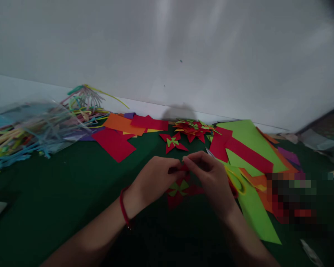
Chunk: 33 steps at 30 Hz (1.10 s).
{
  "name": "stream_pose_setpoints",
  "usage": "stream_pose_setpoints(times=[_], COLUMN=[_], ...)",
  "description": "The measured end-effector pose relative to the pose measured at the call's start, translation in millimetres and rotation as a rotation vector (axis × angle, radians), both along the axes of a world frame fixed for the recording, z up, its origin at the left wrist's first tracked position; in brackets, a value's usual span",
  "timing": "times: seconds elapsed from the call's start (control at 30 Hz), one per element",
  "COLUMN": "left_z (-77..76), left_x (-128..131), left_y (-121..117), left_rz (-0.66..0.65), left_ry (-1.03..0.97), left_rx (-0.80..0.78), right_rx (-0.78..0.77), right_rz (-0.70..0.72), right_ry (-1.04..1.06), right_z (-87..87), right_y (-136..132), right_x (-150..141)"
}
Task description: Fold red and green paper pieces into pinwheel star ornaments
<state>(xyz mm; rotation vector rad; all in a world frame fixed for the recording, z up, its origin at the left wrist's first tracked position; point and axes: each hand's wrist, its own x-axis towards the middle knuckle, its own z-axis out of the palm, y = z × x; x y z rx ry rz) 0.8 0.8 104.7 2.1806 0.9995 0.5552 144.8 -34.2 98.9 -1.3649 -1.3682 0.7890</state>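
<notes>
Star (178, 188): under and between the hands, over the green surface (72, 196). About as wide as long; one point aims away from wearer, into the fingers, one right, one back toward wearer. Flat red paper, lime four-blade pinwheel centre. Right hand (213, 178): grip pinching the star's far tip. Left hand (154, 180): grip pinching there too, fingertips partly hidden. Scissors (239, 182), yellow plastic loops, just beside right hand.

A thin, dark red, cord-like bracelet (123, 207) circles the left wrist (132, 204), with tiny pale glints at its lower end, while both forearms (96, 231) and the right wrist (228, 209) are bare.
</notes>
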Motion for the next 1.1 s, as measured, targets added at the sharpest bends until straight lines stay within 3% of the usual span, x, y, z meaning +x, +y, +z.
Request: stream_pose_setpoints(times=[0.2,0.47,0.67,0.83,0.9,0.97,1.03,1.1], left_z=[-1.8,-5.2,-4.0,-3.1,-1.8,-1.2,-2.9,-7.5], left_x=[-1.5,-3.3,-6.7,-5.6,-2.3,1.0,2.6,2.2], left_y=[2.8,6.0,9.9,6.7,3.4,2.1,4.6,10.8], left_rz=[-0.003,-0.007,0.081,0.045,0.031,0.155,0.391,0.533], left_ry=[-0.042,-0.013,0.012,0.057,0.041,-0.032,-0.152,-0.286], left_rx=[-0.05,-0.101,0.017,0.038,0.117,0.27,0.389,0.353], right_rx=[-0.042,0.021,-0.045,-0.024,0.009,0.046,0.086,0.125], right_rz=[-0.033,-0.106,0.035,0.04,-0.007,-0.087,-0.192,-0.28], right_ry=[0.019,-0.046,-0.103,-0.206,-0.197,-0.139,-0.039,0.075], right_z=[-2.3,-3.2,-2.9,-5.0,-6.6,-8.8,-11.4,-14.6], right_y=[0.7,2.8,3.0,5.3,8.4,12.5,16.5,19.5], right_x=[-0.6,0.4,3.6,6.9,10.7,16.3,22.2,25.9])
